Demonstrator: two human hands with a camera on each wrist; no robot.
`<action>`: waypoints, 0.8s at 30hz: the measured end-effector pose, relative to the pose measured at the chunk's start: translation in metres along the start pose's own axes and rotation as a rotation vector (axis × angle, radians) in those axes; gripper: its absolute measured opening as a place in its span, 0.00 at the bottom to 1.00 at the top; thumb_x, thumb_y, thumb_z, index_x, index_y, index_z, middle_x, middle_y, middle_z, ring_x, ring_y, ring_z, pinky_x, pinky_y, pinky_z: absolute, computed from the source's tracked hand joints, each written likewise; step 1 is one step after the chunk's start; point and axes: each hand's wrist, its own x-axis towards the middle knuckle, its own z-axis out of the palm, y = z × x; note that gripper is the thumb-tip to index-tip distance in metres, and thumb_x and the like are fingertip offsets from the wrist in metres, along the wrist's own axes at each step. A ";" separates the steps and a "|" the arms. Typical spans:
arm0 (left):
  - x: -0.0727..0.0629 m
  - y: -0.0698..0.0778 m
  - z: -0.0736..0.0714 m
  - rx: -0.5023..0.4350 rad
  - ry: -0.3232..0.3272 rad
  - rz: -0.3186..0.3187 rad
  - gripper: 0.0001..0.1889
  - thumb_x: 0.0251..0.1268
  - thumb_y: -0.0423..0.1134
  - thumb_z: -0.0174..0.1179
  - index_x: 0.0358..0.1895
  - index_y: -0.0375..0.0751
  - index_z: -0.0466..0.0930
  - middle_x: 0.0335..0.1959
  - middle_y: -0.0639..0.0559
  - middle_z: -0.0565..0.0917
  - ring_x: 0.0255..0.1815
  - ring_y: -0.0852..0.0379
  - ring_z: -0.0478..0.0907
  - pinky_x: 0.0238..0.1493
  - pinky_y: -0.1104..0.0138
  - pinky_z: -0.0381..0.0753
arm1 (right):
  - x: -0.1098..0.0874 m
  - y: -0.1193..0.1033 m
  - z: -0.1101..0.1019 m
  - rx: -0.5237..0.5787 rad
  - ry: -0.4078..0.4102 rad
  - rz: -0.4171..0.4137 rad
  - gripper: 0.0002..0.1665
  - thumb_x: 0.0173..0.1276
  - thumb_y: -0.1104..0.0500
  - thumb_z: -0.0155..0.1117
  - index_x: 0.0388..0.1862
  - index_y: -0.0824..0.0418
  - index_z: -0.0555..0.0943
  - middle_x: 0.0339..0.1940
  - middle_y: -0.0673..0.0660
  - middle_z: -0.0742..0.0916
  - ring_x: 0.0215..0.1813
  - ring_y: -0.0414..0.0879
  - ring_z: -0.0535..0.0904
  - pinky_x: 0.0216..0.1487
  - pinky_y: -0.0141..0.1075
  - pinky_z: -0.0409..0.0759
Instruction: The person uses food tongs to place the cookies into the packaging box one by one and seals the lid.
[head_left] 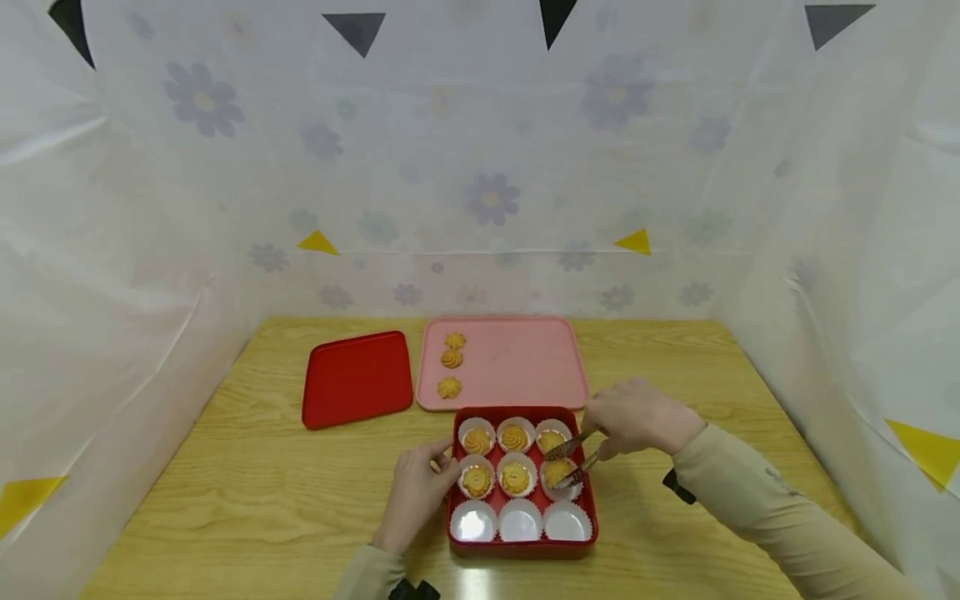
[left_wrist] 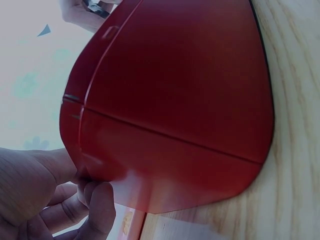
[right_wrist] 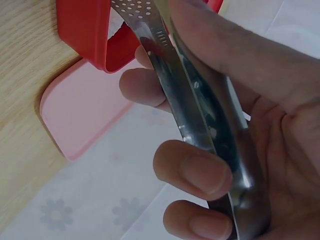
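A red box (head_left: 525,550) holds white paper cups in three rows, with piped cookies in the back and middle rows. Its front-row cups, such as the middle paper cup (head_left: 520,521), hold no cookie. At the box's left side, my left hand (head_left: 417,492) pinches the wall near its rim between thumb and fingers. My right hand (head_left: 641,418) grips metal tongs (right_wrist: 192,107) with perforated tips, reaching in from the right. The tong tips lie around the cookie (head_left: 557,472) in the right cup of the middle row; whether they squeeze it, I cannot tell.
Behind the box lies a pink tray (head_left: 517,362), with 3 cookies along its left side, one being the nearest cookie (head_left: 449,387). A red tray (head_left: 358,379) lies to its left. Patterned white sheeting (head_left: 487,150) surrounds the wooden table (head_left: 300,500) at the back and sides.
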 end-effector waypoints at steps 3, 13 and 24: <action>-0.001 0.000 0.000 -0.001 -0.004 0.001 0.21 0.55 0.27 0.61 0.55 0.28 0.84 0.21 0.52 0.82 0.18 0.67 0.67 0.18 0.75 0.64 | 0.001 0.000 0.001 0.013 -0.005 0.008 0.08 0.52 0.52 0.80 0.32 0.45 0.89 0.17 0.40 0.77 0.21 0.34 0.64 0.22 0.29 0.62; -0.001 0.000 0.000 -0.001 -0.001 0.004 0.21 0.55 0.27 0.62 0.55 0.28 0.84 0.21 0.52 0.82 0.18 0.67 0.67 0.18 0.75 0.64 | -0.002 -0.002 0.000 0.047 0.014 0.009 0.10 0.49 0.56 0.79 0.31 0.43 0.89 0.17 0.41 0.74 0.22 0.34 0.62 0.22 0.29 0.59; -0.001 0.001 -0.001 0.003 0.003 0.006 0.21 0.54 0.27 0.62 0.55 0.28 0.84 0.21 0.52 0.82 0.19 0.67 0.67 0.19 0.75 0.65 | -0.011 0.011 0.009 0.217 0.010 0.053 0.18 0.54 0.49 0.78 0.46 0.48 0.89 0.24 0.39 0.78 0.29 0.34 0.68 0.31 0.31 0.66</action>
